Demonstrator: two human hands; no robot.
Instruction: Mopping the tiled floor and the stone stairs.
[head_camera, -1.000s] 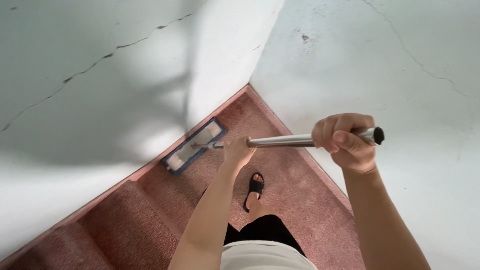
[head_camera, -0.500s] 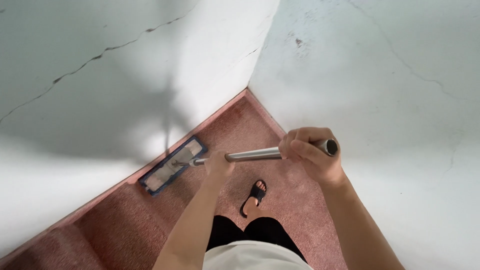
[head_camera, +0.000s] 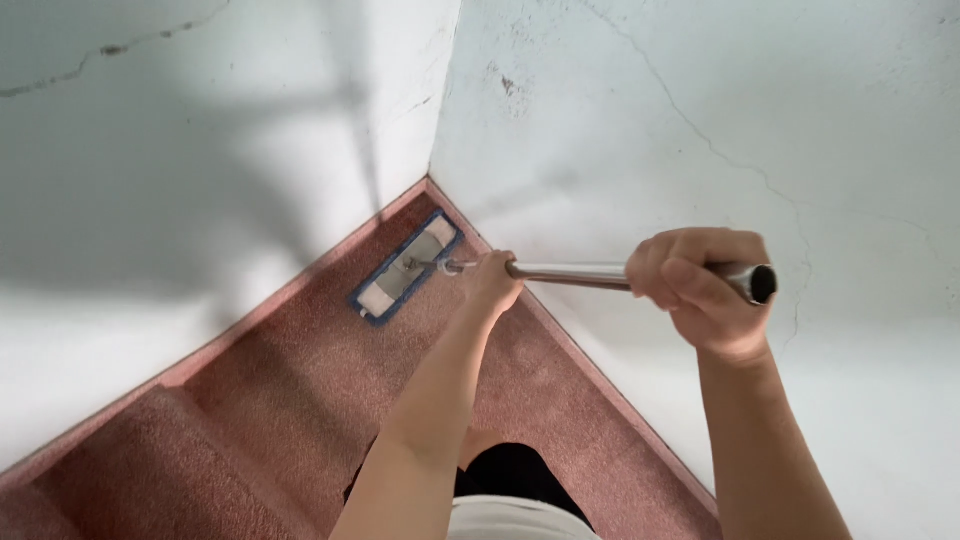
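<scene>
A flat mop head (head_camera: 406, 266) with a blue rim and pale pad lies on the reddish floor (head_camera: 300, 390), close to the corner where two white walls meet. Its shiny metal handle (head_camera: 570, 272) runs from the head toward me. My left hand (head_camera: 490, 282) grips the handle low down, near the mop head. My right hand (head_camera: 695, 288) is closed around the handle's upper end, whose dark open tip (head_camera: 762, 284) sticks out past my fingers.
Cracked white walls (head_camera: 700, 130) close in the landing on the left and right. A step edge (head_camera: 215, 415) drops off at the lower left. My dark trousers (head_camera: 515, 470) show at the bottom.
The mop head has slid along the left wall into the corner. Both hands moved with the handle, the right one up and to the right. My sandalled foot has gone out of sight.
</scene>
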